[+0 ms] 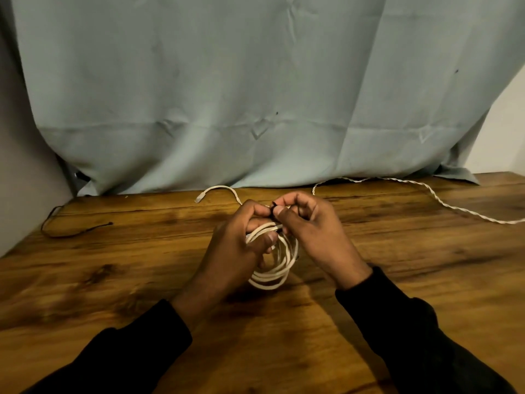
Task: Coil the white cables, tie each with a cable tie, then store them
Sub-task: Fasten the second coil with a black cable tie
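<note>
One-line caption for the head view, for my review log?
Both hands, left and right, fasten a black cable tie on a coiled white cable; a braided cable lies uncoiled on the wooden table.

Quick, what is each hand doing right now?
Left hand: grips the coiled white cable.
Right hand: pinches the black cable tie at the coil's top.

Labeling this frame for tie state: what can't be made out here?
Head view only:
- Black cable tie: fingers of both hands hide nearly all of it; whether it is closed cannot be told.
- Coiled white cable: left hand covers its upper left part.
- Twisted white cable: cut off by the right edge.
- Thin black cord: too small to identify.
</note>
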